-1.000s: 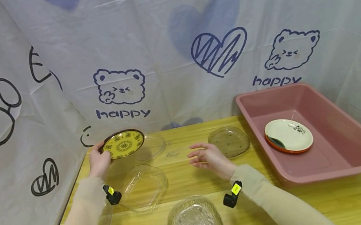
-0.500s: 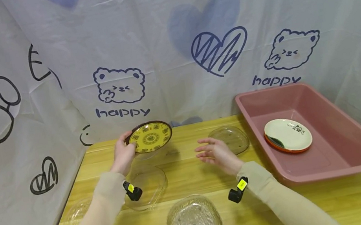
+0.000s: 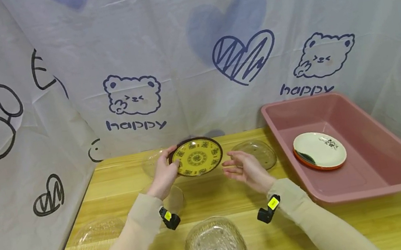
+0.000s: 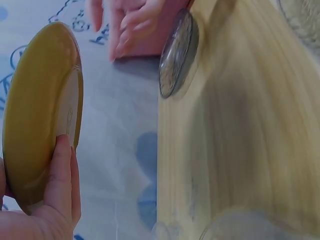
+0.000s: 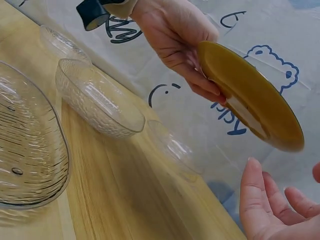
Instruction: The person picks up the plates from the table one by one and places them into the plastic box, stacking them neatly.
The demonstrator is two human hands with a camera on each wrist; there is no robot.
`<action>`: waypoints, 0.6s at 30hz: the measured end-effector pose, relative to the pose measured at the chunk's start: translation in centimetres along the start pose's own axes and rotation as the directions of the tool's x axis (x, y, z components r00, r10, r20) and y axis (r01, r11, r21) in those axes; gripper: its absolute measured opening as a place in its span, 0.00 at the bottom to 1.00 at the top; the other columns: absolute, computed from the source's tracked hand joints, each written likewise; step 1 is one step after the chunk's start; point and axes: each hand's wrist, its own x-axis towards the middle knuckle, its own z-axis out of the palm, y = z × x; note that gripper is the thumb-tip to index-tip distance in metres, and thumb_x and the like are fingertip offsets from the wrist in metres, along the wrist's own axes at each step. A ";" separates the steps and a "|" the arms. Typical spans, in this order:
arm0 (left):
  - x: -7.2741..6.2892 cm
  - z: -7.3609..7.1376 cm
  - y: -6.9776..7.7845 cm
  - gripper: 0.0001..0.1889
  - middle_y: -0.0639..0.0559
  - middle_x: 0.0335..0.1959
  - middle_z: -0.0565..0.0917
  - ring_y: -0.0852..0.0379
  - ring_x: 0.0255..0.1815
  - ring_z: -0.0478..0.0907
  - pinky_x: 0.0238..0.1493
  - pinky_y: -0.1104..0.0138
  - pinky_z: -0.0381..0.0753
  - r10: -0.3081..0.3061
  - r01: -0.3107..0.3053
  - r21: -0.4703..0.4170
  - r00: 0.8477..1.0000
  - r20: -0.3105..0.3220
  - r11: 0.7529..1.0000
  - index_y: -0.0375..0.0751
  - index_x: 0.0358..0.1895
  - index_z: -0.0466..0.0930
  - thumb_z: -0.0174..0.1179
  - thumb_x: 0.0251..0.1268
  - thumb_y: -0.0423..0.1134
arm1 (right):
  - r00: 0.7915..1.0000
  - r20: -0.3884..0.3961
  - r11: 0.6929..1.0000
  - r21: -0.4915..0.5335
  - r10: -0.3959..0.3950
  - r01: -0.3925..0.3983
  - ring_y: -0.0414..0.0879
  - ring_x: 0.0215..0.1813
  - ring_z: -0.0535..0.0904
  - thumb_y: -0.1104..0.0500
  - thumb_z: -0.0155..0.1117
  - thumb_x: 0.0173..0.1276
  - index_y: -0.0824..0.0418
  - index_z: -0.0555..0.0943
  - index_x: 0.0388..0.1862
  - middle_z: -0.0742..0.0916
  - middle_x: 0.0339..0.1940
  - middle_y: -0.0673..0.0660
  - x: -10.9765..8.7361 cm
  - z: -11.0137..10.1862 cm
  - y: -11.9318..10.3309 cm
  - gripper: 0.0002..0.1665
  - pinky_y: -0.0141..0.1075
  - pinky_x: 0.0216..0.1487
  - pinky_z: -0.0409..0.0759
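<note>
A yellow patterned plate (image 3: 196, 157) with a dark brown rim is held up over the back of the table by my left hand (image 3: 164, 174). In the left wrist view the thumb and fingers grip one edge of the plate (image 4: 40, 115), with fingertips on its underside. Just right of the plate, my right hand (image 3: 249, 171) hovers with relaxed, spread fingers and holds nothing. The right wrist view shows its fingertips (image 5: 252, 167) close to the plate's free edge, with a gap between. A smoky clear dish (image 3: 259, 153) lies behind the right hand.
At the right stands a pink basin (image 3: 369, 158) with stacked plates (image 3: 320, 150) in it, a white one on top. Clear dishes lie on the wooden table: a ribbed one (image 3: 216, 248) at front, another (image 3: 93, 247) at left, and others partly hidden by the left arm.
My left hand has carried the yellow plate rightward from the back left to the middle, near the right hand. My right hand has shifted slightly to the right, still holding nothing.
</note>
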 end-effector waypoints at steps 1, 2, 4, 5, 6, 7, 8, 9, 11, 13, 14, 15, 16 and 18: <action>-0.1 0.4 -0.1 0.28 0.40 0.78 0.61 0.55 0.43 0.75 0.39 0.71 0.81 0.007 -0.007 0.016 1.000 0.004 1.000 0.42 0.78 0.59 0.43 0.77 0.28 | 1.000 -0.002 1.000 0.010 0.003 -0.003 0.49 0.53 0.84 0.53 0.42 0.83 0.65 0.59 0.77 0.79 0.61 0.66 0.0 -0.1 -0.1 0.29 0.43 0.68 0.81; -0.2 0.7 -0.1 0.28 0.40 0.78 0.61 0.56 0.39 0.73 0.36 0.71 0.80 0.017 -0.017 0.036 1.000 0.009 0.999 0.43 0.77 0.60 0.44 0.77 0.29 | 1.000 -0.004 1.000 0.022 0.005 -0.005 0.49 0.52 0.85 0.52 0.42 0.83 0.64 0.61 0.75 0.81 0.58 0.63 0.0 -0.1 -0.1 0.29 0.43 0.67 0.81; -0.5 1.3 -0.3 0.27 0.41 0.78 0.62 0.57 0.37 0.73 0.34 0.71 0.79 0.027 -0.027 0.052 1.000 0.015 0.998 0.43 0.77 0.61 0.45 0.77 0.29 | 1.000 -0.009 0.999 0.047 0.010 -0.010 0.49 0.50 0.85 0.50 0.43 0.83 0.63 0.65 0.71 0.84 0.49 0.57 0.0 -0.2 -0.1 0.26 0.42 0.65 0.83; -0.5 1.6 -0.4 0.27 0.40 0.78 0.62 0.57 0.37 0.73 0.34 0.71 0.79 0.024 -0.025 0.046 0.999 0.021 0.999 0.44 0.77 0.61 0.45 0.77 0.29 | 1.000 -0.013 0.998 0.057 0.012 -0.012 0.45 0.45 0.85 0.49 0.43 0.83 0.62 0.67 0.68 0.84 0.45 0.55 0.0 -0.2 -0.1 0.24 0.41 0.63 0.84; -0.6 1.9 -0.5 0.27 0.40 0.77 0.63 0.57 0.38 0.74 0.34 0.71 0.80 0.023 -0.024 0.038 0.999 0.025 0.999 0.44 0.77 0.61 0.45 0.77 0.29 | 1.000 -0.017 0.998 0.066 0.013 -0.012 0.43 0.42 0.85 0.49 0.43 0.83 0.61 0.68 0.65 0.84 0.42 0.53 0.0 -0.3 -0.1 0.22 0.39 0.59 0.86; -0.7 2.1 -0.6 0.27 0.40 0.76 0.64 0.56 0.38 0.75 0.35 0.71 0.81 0.022 -0.023 0.027 0.999 0.028 0.999 0.44 0.77 0.61 0.45 0.77 0.29 | 1.000 -0.020 0.997 0.072 0.015 -0.014 0.43 0.41 0.85 0.48 0.43 0.83 0.61 0.69 0.63 0.84 0.41 0.52 0.0 -0.3 -0.1 0.21 0.38 0.56 0.87; -0.8 2.4 -0.6 0.27 0.38 0.75 0.65 0.56 0.38 0.75 0.35 0.71 0.82 0.025 -0.025 0.014 0.999 0.033 1.000 0.43 0.77 0.61 0.45 0.77 0.28 | 1.000 -0.024 0.997 0.077 0.016 -0.014 0.43 0.40 0.85 0.48 0.43 0.83 0.61 0.70 0.62 0.84 0.39 0.51 0.0 -0.4 -0.1 0.21 0.36 0.53 0.87; -0.9 2.7 -0.7 0.27 0.38 0.75 0.66 0.56 0.40 0.76 0.35 0.71 0.83 0.024 -0.024 -0.003 0.999 0.036 1.000 0.43 0.77 0.61 0.45 0.76 0.28 | 0.999 -0.027 0.997 0.077 0.016 -0.014 0.43 0.40 0.84 0.49 0.43 0.83 0.61 0.70 0.62 0.83 0.39 0.51 0.0 -0.3 -0.1 0.21 0.36 0.51 0.87; -1.1 3.3 -0.7 0.28 0.38 0.74 0.66 0.56 0.36 0.76 0.33 0.72 0.82 0.033 -0.033 -0.012 0.999 0.042 0.999 0.42 0.76 0.62 0.45 0.76 0.27 | 0.999 -0.034 0.998 0.062 0.012 -0.009 0.42 0.40 0.83 0.51 0.43 0.82 0.63 0.68 0.66 0.82 0.40 0.51 0.0 -0.3 -0.1 0.22 0.35 0.49 0.86; -1.3 3.8 -0.8 0.28 0.39 0.76 0.65 0.56 0.36 0.73 0.28 0.72 0.78 0.057 -0.058 0.016 0.997 0.048 0.998 0.42 0.76 0.62 0.46 0.75 0.28 | 0.999 -0.040 0.999 0.040 0.002 0.000 0.43 0.42 0.82 0.56 0.45 0.81 0.64 0.65 0.73 0.82 0.43 0.53 -0.1 -0.2 0.0 0.26 0.35 0.48 0.86; -1.3 4.0 -0.8 0.28 0.39 0.77 0.64 0.54 0.35 0.72 0.26 0.72 0.75 0.067 -0.069 0.032 0.997 0.049 0.997 0.42 0.76 0.63 0.46 0.75 0.28 | 0.999 -0.044 1.000 0.028 -0.003 0.005 0.43 0.42 0.82 0.59 0.45 0.80 0.65 0.63 0.75 0.81 0.44 0.54 -0.1 -0.1 0.0 0.28 0.35 0.47 0.86; -1.4 4.3 -0.8 0.28 0.41 0.78 0.64 0.53 0.39 0.73 0.26 0.72 0.72 0.078 -0.081 0.053 0.996 0.049 0.995 0.42 0.76 0.63 0.47 0.75 0.28 | 0.999 -0.049 1.000 0.013 -0.008 0.009 0.43 0.42 0.82 0.61 0.46 0.78 0.65 0.61 0.77 0.81 0.45 0.55 -0.1 -0.1 0.0 0.30 0.35 0.47 0.86; -1.4 4.5 -0.8 0.28 0.41 0.78 0.63 0.51 0.43 0.74 0.25 0.72 0.70 0.089 -0.092 0.070 0.995 0.048 0.993 0.42 0.76 0.63 0.47 0.75 0.28 | 0.999 -0.053 1.000 -0.003 -0.015 0.015 0.43 0.42 0.82 0.63 0.46 0.77 0.65 0.60 0.78 0.80 0.46 0.55 -0.1 0.0 0.0 0.32 0.35 0.46 0.86; -1.5 4.8 -0.9 0.28 0.41 0.79 0.63 0.48 0.53 0.72 0.25 0.72 0.69 0.105 -0.109 0.087 0.993 0.047 0.990 0.41 0.76 0.63 0.47 0.75 0.28 | 0.998 -0.058 0.999 -0.024 -0.027 0.025 0.43 0.43 0.82 0.66 0.46 0.75 0.65 0.59 0.79 0.80 0.48 0.57 -0.1 0.1 0.0 0.34 0.36 0.46 0.87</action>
